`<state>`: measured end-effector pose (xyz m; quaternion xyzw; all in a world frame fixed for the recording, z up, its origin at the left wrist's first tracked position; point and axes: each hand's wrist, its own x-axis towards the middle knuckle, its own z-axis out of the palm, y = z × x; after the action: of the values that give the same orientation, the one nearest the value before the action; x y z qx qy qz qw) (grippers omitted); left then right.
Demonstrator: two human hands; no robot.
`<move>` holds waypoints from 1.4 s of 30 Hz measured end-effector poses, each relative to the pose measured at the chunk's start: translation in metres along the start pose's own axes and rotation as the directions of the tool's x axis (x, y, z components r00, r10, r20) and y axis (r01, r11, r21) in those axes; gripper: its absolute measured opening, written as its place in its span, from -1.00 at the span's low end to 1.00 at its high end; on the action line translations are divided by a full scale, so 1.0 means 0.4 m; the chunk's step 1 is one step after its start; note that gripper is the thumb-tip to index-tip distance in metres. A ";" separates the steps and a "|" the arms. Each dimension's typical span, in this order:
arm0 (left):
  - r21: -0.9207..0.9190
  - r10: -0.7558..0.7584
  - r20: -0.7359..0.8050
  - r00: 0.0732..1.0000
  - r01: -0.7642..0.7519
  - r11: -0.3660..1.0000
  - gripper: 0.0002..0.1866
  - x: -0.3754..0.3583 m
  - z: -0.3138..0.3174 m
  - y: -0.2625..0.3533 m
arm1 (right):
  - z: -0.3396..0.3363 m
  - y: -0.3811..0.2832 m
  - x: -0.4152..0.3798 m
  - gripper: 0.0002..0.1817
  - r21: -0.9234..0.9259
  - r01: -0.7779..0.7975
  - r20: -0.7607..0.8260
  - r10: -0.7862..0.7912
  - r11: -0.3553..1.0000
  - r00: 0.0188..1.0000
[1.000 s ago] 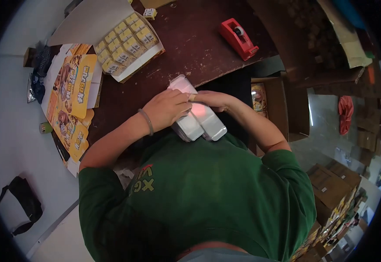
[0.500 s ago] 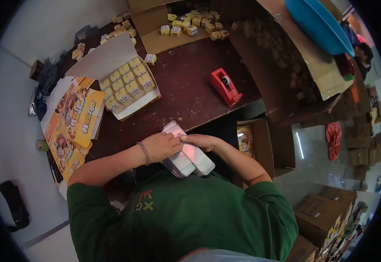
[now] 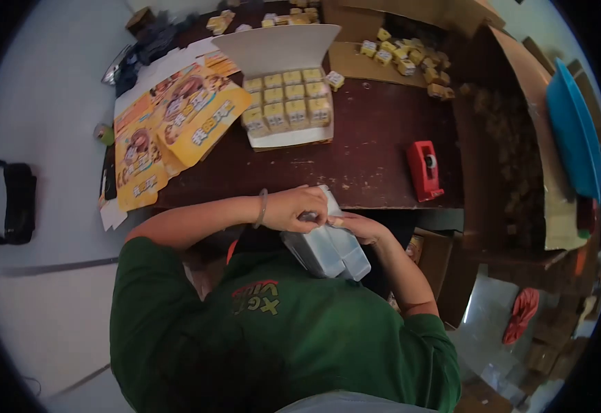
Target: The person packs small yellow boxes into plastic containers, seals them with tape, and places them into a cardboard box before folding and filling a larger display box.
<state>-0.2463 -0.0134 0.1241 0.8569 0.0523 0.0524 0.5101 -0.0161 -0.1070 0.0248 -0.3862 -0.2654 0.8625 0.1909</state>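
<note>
Against the lap, below the table's front edge, rests a stack of shiny, whitish plastic trays (image 3: pixel 324 249) with a lengthwise groove. My left hand (image 3: pixel 302 208), with a bracelet at the wrist, is closed with bent fingers at the stack's upper left edge. On the other side, my right hand (image 3: pixel 357 226) grips the upper right edge, thumb on top and the other fingers partly hidden. Beyond them on the table stands an open white carton (image 3: pixel 292 143) filled with rows of small yellow-and-white boxes (image 3: pixel 293 103).
Flat printed yellow cartons (image 3: pixel 183 117) lie at the left. A red tape dispenser (image 3: pixel 424 171) stands on the dark table (image 3: pixel 369 165) at the right. Loose small boxes (image 3: pixel 410 58) lie at the back. A large cardboard box (image 3: pixel 521 62) and a blue basin (image 3: pixel 576 131) stand at the right.
The view has turned, so the table things appear farther right and higher. Both hands stay at the plastic trays; my left hand's fingers are now more bent and raised.
</note>
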 end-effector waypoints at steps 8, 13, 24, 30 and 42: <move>0.219 0.031 -0.045 0.999 -0.021 0.975 -0.94 -0.099 0.013 -0.009 | 0.068 -0.014 0.032 -0.24 -0.047 -0.074 0.026 0.075 0.996 0.997; 0.567 0.068 -0.249 0.966 0.088 0.819 -0.92 -0.213 -0.005 -0.009 | 0.068 -0.014 0.017 -0.33 -0.151 0.026 -0.014 -0.028 0.988 1.000; 0.121 -0.235 -0.797 0.556 0.529 0.840 -0.93 -0.361 0.311 -0.001 | -0.006 0.092 0.060 -0.24 0.049 0.012 -0.259 0.001 0.999 0.966; 0.305 -0.192 -0.691 0.697 0.522 0.797 -0.80 -0.397 0.243 -0.053 | 0.073 0.015 0.107 -0.18 -0.094 0.051 -0.129 -0.063 0.994 0.990; -0.724 -0.505 -0.443 0.741 0.037 0.689 -0.66 -0.464 0.286 -0.063 | 0.112 0.008 0.110 -0.26 0.116 0.406 -0.583 -0.268 0.907 0.767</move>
<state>-0.4144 -0.1274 0.0410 0.5275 0.3263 0.2611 0.7396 -0.0784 -0.0997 0.0232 -0.5395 -0.1598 0.6892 0.4565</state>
